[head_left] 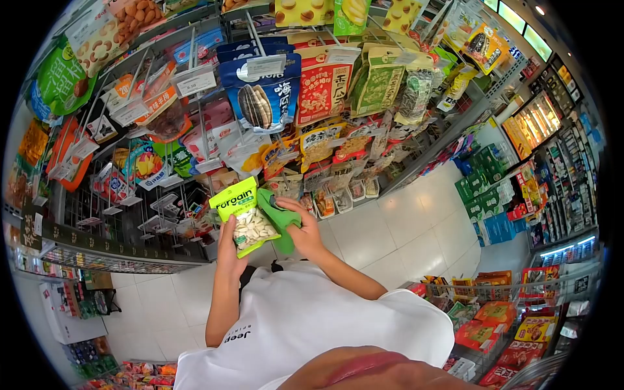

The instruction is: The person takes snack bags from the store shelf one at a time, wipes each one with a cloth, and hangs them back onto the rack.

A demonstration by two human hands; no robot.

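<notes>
My left hand (227, 238) grips the left edge of a lime-green bag of pumpkin seeds (253, 229), whose clear window shows the pale seeds. The bag's printed top tilts up and left in front of me. In my right hand (303, 222) is a green cloth (278, 220), bunched and hanging down beside the bag's right side. The cloth overlaps or touches that edge; I cannot tell how firmly. Both hands are in front of my white shirt, below the hanging snack packets.
A snack rack ahead carries hooks with price tags, a blue seed bag (260, 93), a red bag (325, 84) and green bags (377, 79). Wire edging (123, 259) runs along the lower left. A shelf of red packets (482, 333) stands right, beyond tiled floor (409, 224).
</notes>
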